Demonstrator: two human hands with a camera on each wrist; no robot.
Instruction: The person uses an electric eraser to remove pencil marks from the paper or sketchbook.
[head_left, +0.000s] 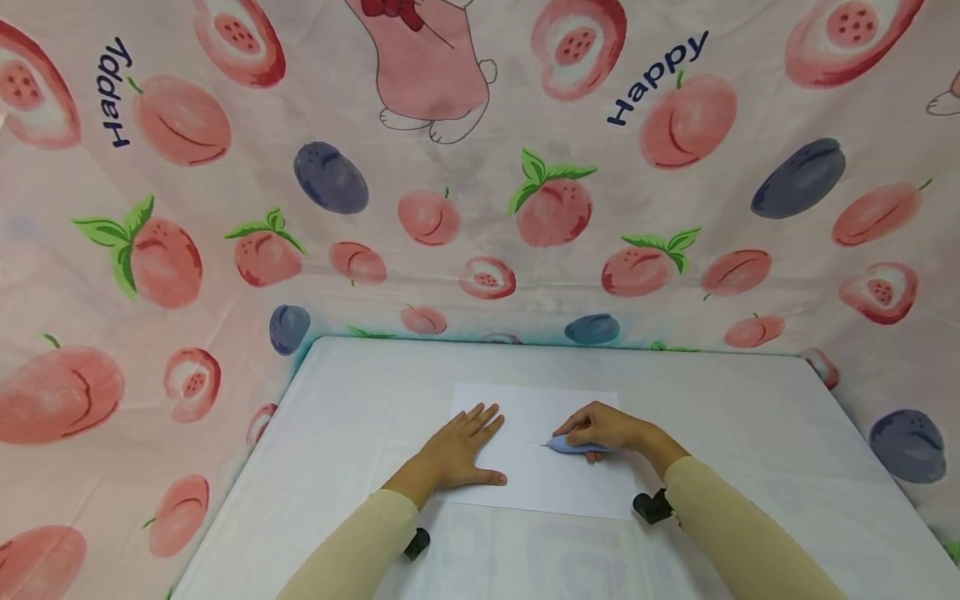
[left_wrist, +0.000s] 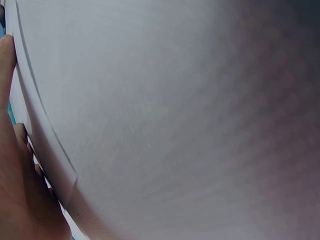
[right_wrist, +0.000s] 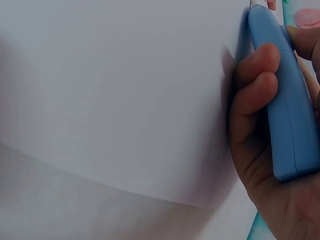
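Observation:
A white sheet of paper [head_left: 555, 492] lies on the table. My left hand [head_left: 459, 450] rests flat on its left part, fingers spread and thumb pointing right. The edge of that hand [left_wrist: 22, 185] shows at the lower left of the left wrist view. Over the paper's right half, my right hand [head_left: 613, 427] grips a blue handheld tool [head_left: 572, 445] with a tapered body and thin tip. The tip points left, close to a faint short line on the sheet. In the right wrist view, fingers curl around the tool's body [right_wrist: 290, 115] and the thumb presses its far side.
A white cover spreads over the table [head_left: 360, 400]. Behind and beside it hangs a pink fruit-print cloth [head_left: 465, 167]. Black wrist-camera pieces sit by the left sleeve [head_left: 352, 542] and the right sleeve [head_left: 735, 525].

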